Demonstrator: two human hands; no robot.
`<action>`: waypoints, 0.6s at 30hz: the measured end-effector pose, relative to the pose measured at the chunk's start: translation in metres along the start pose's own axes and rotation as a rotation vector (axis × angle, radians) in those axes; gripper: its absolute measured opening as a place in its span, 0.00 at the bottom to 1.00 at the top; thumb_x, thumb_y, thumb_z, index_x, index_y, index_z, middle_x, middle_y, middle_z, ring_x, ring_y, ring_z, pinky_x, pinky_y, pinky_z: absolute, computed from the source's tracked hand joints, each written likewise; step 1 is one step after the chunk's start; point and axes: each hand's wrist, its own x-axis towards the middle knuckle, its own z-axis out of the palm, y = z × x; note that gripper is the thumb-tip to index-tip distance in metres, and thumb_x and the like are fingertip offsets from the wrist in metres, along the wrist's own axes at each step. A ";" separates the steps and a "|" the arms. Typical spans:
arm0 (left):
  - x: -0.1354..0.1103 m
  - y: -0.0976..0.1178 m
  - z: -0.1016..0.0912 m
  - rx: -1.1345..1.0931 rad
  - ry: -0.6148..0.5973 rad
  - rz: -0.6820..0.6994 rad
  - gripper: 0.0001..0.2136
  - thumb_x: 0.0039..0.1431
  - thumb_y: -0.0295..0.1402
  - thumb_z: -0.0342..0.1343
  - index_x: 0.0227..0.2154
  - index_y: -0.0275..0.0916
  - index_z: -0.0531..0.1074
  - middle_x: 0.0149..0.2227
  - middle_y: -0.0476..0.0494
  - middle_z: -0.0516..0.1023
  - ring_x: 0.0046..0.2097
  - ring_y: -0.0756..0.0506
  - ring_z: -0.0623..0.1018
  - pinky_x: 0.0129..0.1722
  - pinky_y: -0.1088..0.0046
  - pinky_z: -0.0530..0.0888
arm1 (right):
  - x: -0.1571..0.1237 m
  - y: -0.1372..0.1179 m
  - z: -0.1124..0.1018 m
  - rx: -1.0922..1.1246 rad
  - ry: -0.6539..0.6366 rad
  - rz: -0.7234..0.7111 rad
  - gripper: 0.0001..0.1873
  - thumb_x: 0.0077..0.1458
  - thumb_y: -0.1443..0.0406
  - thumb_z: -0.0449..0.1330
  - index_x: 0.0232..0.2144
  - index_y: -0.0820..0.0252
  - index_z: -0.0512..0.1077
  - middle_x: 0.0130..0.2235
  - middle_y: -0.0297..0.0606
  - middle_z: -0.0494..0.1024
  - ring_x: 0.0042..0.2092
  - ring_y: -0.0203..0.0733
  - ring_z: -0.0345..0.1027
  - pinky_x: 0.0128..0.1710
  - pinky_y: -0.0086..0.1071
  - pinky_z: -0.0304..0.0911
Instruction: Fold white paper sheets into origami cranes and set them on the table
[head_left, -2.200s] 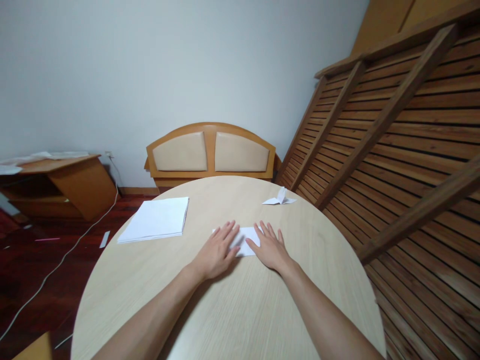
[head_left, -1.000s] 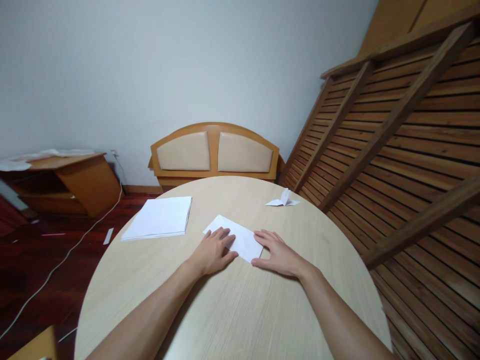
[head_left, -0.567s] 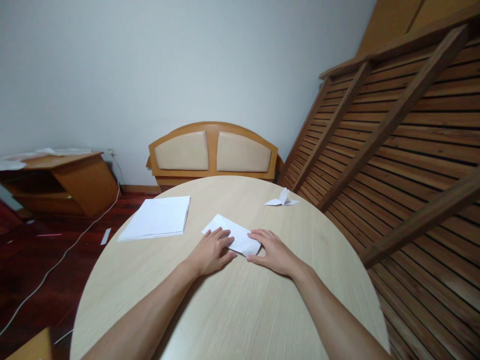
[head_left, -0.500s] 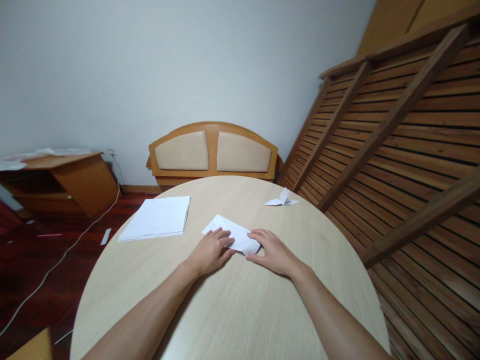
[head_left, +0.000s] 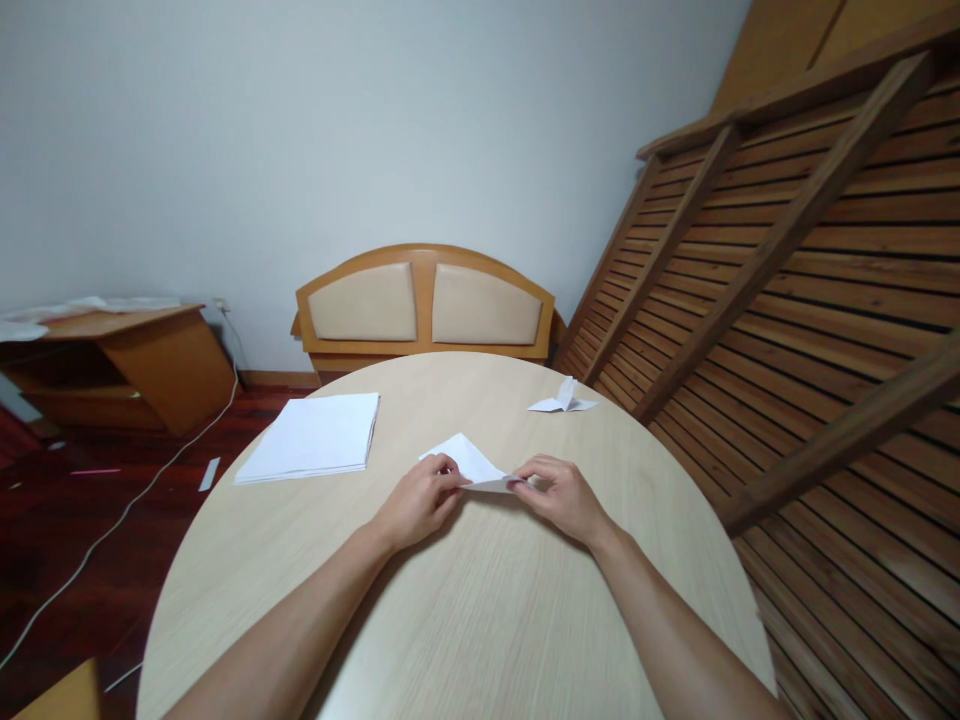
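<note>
A folded white paper is lifted a little off the round wooden table, its far corner raised into a peak. My left hand pinches its near left edge with curled fingers. My right hand pinches the near right end, fingers closed on it. Both forearms stretch across the table from the near edge.
A stack of white sheets lies on the table's left. A small folded paper figure sits at the far right rim. A padded wooden chair back stands behind the table. A slatted wooden frame leans at the right. A cable runs across the floor.
Both hands lay flat on the paper earlier, and the paper was turned to a slant. Now their fingers have closed on its near edge and lifted it off the table.
</note>
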 end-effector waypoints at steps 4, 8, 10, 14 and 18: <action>0.001 -0.001 0.000 -0.047 0.036 -0.048 0.13 0.62 0.25 0.53 0.46 0.42 0.79 0.40 0.43 0.78 0.40 0.46 0.77 0.41 0.70 0.73 | -0.001 -0.005 0.002 0.079 0.060 -0.017 0.03 0.55 0.64 0.65 0.32 0.56 0.79 0.34 0.36 0.81 0.36 0.41 0.75 0.39 0.33 0.67; 0.001 -0.006 0.003 -0.212 0.056 -0.045 0.12 0.63 0.25 0.53 0.43 0.42 0.79 0.40 0.43 0.79 0.39 0.47 0.78 0.40 0.72 0.73 | -0.003 -0.003 0.002 0.138 0.063 0.022 0.11 0.52 0.65 0.67 0.40 0.57 0.77 0.38 0.38 0.82 0.40 0.43 0.76 0.45 0.36 0.68; 0.001 -0.007 0.003 -0.279 0.076 -0.050 0.11 0.64 0.27 0.53 0.42 0.41 0.79 0.41 0.43 0.79 0.41 0.46 0.78 0.42 0.72 0.73 | -0.003 0.001 0.004 0.170 0.033 0.065 0.16 0.52 0.64 0.67 0.45 0.57 0.75 0.38 0.38 0.82 0.41 0.43 0.76 0.46 0.37 0.69; 0.002 -0.002 0.003 -0.345 0.052 -0.057 0.08 0.65 0.30 0.53 0.39 0.39 0.78 0.41 0.44 0.79 0.42 0.47 0.77 0.43 0.72 0.72 | -0.002 0.008 0.009 0.179 -0.004 0.156 0.16 0.56 0.60 0.64 0.46 0.57 0.74 0.43 0.40 0.81 0.45 0.45 0.76 0.47 0.38 0.69; 0.003 0.004 0.003 -0.251 -0.014 -0.094 0.15 0.68 0.35 0.49 0.28 0.37 0.73 0.33 0.45 0.77 0.35 0.48 0.74 0.38 0.72 0.70 | -0.002 0.012 0.016 0.263 -0.018 0.221 0.16 0.59 0.57 0.60 0.46 0.59 0.72 0.43 0.42 0.81 0.45 0.47 0.77 0.45 0.39 0.71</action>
